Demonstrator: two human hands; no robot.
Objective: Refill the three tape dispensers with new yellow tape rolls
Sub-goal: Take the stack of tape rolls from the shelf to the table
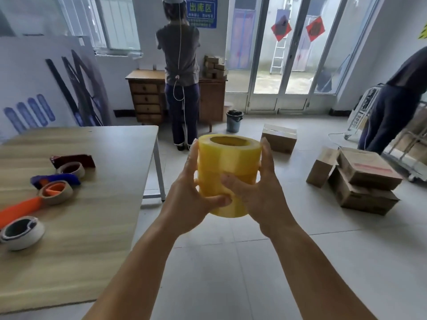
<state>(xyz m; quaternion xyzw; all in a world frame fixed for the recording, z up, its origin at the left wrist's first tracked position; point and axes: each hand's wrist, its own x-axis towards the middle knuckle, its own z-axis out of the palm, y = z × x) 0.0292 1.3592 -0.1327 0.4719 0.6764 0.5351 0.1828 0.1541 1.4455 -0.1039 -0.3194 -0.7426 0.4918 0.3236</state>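
Note:
A stack of yellow tape rolls [227, 162] stands upright in the air, right of the table, held between both hands. My left hand [193, 192] grips its left side with the thumb across the lower front. My right hand [258, 190] clasps its right side with the fingers on the front. On the wooden table [97, 227] at the left lie three tape dispensers, each with a spent cardboard core: a dark red dispenser [74, 163] farthest, a blue dispenser [55, 188] in the middle, an orange dispenser [20, 218] nearest.
Cardboard boxes [360, 179] are piled on the tiled floor at the right, and one box [279, 138] lies further back. A person [180, 72] stands at a wooden desk behind, another person [397, 102] bends at the right edge. A blue bucket [234, 121] stands by the glass doors.

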